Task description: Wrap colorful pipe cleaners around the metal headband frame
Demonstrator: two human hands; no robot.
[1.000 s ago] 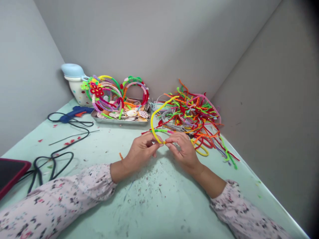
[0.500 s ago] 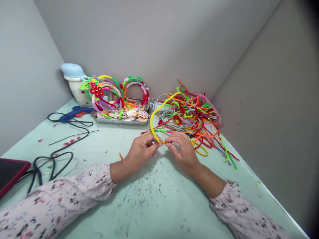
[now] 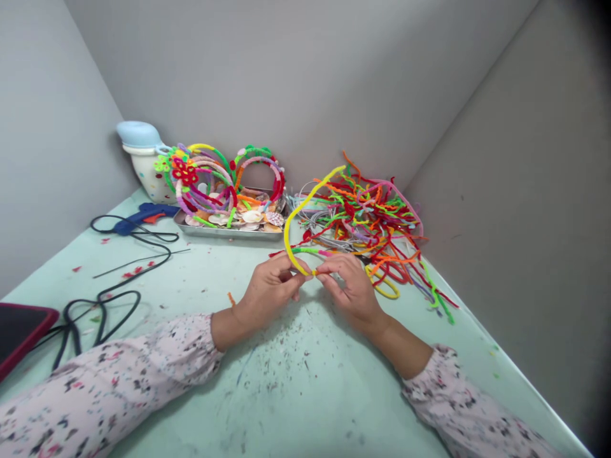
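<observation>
A long yellow pipe cleaner [image 3: 289,232] rises in a curve from between my fingertips, its free end up and to the right. My left hand [image 3: 272,289] is closed, pinching its lower end between thumb and fingers. Facing it, my right hand [image 3: 352,289] pinches at the same spot, where a small orange bit shows beside the yellow; what lies inside the fingers is mostly hidden. Just behind the hands runs a red, green and pink fuzzy strip [image 3: 305,250], partly covered by them. A short orange tip [image 3: 231,298] pokes out by my left wrist.
Behind stands a metal tray [image 3: 229,233] with shells and pipe-cleaner-wrapped headbands [image 3: 260,156]. A tangled pipe-cleaner pile [image 3: 377,216] lies back right. At left are a blue glue gun [image 3: 138,218], black cord [image 3: 102,296], a lidded cup [image 3: 146,168] and a red-edged device [image 3: 23,331].
The yellow pipe cleaner's curve has shifted slightly left, and its free end has risen a little. Both hands stay almost where they were, still pinching.
</observation>
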